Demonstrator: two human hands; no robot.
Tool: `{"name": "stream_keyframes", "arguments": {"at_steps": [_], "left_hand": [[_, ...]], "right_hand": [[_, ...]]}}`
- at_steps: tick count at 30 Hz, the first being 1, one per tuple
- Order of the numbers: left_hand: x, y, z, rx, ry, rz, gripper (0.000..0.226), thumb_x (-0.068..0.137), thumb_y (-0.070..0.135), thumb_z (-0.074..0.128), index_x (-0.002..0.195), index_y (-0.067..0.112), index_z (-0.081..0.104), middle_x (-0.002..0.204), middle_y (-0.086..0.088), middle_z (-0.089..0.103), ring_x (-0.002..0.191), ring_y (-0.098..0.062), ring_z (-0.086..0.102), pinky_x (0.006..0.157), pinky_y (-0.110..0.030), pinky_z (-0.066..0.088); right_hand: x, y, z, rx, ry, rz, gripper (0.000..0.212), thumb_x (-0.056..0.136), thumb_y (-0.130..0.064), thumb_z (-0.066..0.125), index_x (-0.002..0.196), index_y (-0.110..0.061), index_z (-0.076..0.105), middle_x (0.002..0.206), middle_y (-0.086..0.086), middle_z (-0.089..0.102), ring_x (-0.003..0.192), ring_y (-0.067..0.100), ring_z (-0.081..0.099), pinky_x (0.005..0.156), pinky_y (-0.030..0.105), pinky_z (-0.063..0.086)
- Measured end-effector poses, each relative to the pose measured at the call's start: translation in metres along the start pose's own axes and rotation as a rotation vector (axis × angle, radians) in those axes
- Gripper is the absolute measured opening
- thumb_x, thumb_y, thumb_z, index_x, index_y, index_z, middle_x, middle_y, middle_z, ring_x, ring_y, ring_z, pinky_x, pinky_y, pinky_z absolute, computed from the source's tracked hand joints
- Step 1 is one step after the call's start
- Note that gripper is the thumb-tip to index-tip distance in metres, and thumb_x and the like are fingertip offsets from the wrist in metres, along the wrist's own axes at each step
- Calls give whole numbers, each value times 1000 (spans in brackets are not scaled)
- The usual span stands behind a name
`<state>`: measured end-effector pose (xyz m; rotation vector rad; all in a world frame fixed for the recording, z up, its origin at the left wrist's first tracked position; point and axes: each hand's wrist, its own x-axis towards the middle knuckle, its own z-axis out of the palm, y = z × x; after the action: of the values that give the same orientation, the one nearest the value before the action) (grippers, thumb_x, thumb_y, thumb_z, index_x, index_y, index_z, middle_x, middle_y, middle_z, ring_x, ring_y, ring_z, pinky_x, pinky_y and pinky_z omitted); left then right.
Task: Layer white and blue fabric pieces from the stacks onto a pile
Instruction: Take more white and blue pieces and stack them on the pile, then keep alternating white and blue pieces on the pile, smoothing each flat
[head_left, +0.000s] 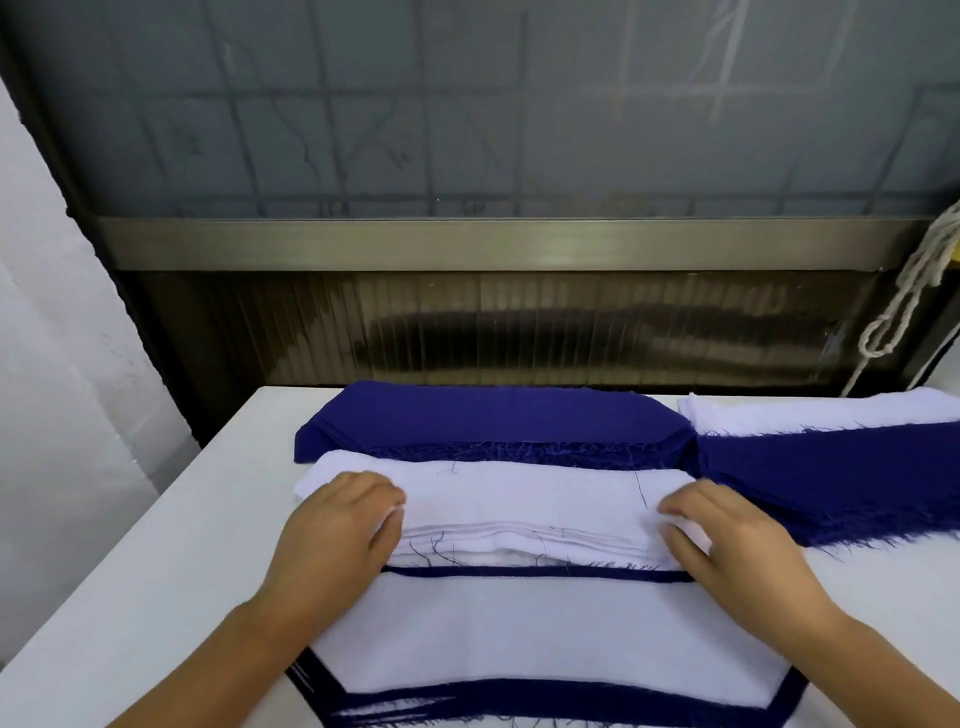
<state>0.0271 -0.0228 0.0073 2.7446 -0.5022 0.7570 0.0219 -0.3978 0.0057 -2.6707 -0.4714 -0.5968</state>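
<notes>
**Both hands at the ends of the white stack, pile lying just nearer**

I am watching the left hand (340, 525) and the right hand (727, 530) resting on the two short ends of the white stack (524, 506), whose long axis is running side to side across the bench (171, 545). Each hand's fingers are curling over an end with the thumb tucking in at the near edge, seemingly pinching the top piece; neither hand is nearer than the other. The pile (519, 634), white on top with blue showing round its edges, is lying directly toward me from the stack, touching it, so I judge the lift needs only a short pull toward the bench's near edge. A blue stack (493, 415) is sitting behind, by the far edge, and more blue fabric (831, 483) and white fabric (831, 413) toward the far right corner. Behind the bench a dark window with a metal sill is closing off the room.
</notes>
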Motion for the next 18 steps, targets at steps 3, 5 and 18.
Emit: {"name": "stream_keyframes", "arguments": {"at_steps": [3, 5, 18], "left_hand": [[37, -4, 17, 34, 32, -50, 26, 89, 11, 63, 114, 12, 70, 117, -1, 68, 107, -19, 64, 90, -30, 48], [58, -11, 28, 45, -92, -118, 44, 95, 16, 57, 139, 14, 52, 144, 0, 49, 132, -18, 46, 109, -29, 33], [80, -34, 46, 387, -172, 164, 40, 57, 0, 85, 94, 14, 75, 90, 0, 74, 78, -16, 72, 57, -27, 58]], "right_hand": [[42, 2, 22, -13, 34, 21, 28, 88, -17, 68, 115, -20, 65, 115, -8, 62, 104, 14, 59, 87, 26, 47], [67, 6, 33, -20, -17, 58, 39, 93, -21, 62, 132, -20, 56, 135, -6, 55, 126, 14, 48, 103, 28, 40], [97, 26, 50, -385, -122, -67, 24, 97, -17, 53, 114, -19, 70, 115, -4, 69, 106, 16, 64, 82, 29, 55]]}}
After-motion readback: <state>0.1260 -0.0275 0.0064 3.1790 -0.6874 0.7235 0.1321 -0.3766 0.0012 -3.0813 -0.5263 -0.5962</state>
